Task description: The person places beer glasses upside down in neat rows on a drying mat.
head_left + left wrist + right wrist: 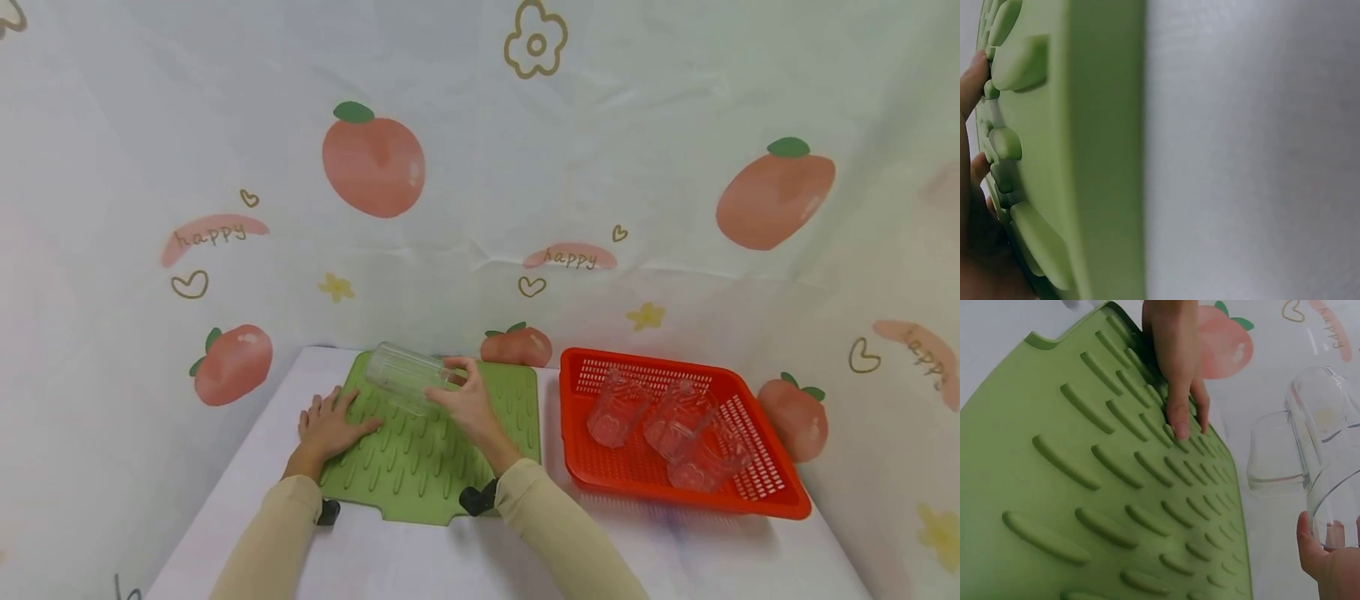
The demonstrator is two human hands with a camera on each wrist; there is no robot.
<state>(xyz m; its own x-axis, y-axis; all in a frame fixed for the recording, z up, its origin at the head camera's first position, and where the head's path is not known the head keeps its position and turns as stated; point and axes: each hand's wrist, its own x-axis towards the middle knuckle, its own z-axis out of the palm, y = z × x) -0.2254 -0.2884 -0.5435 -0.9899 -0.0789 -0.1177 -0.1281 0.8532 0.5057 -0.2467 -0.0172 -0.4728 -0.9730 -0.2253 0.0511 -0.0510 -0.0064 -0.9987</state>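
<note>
A clear glass mug (pixel 405 379) lies tilted on its side over the back left of a green ridged drying mat (pixel 405 492). My right hand (pixel 474 412) holds it by its right end, thumb and fingers round that end. The right wrist view shows the mug's handle (pixel 1277 453) sticking out to the side, away from the fingers. My left hand (pixel 330 429) rests with spread fingers on the mat's left edge. Only part of that hand shows in the left wrist view, beside the mat's thick edge (pixel 1107 150).
A red plastic basket (pixel 637 483) with perforated sides stands right of the mat, with 3 clear glass mugs (pixel 618 408) in it. Behind the white table (pixel 517 550) hangs a white cloth (pixel 465 167) printed with fruit, hearts and flowers.
</note>
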